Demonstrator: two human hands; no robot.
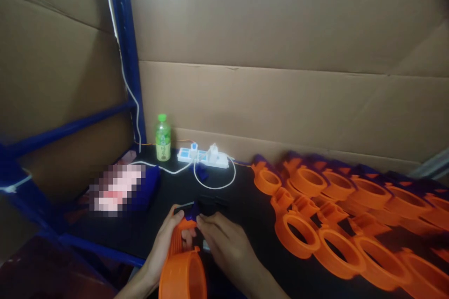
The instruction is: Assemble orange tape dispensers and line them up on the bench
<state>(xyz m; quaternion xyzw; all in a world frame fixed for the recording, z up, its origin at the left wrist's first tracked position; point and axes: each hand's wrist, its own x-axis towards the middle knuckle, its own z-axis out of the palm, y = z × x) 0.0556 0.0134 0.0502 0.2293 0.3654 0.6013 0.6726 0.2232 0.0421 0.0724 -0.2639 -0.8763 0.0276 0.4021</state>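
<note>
My left hand is wrapped round an orange plastic ring part with a ribbed neck, held at the near edge of the black table. My right hand pinches a small dark blue piece at the top of that orange part, fingers pressed together. Small black parts lie on the table just beyond my fingers.
Several orange ring parts with blue pieces lie in rows on the right. A white power strip with plugs and a looped white cable sits at the back, beside a green bottle. Cardboard sheets wall the back; a blue rack post stands left.
</note>
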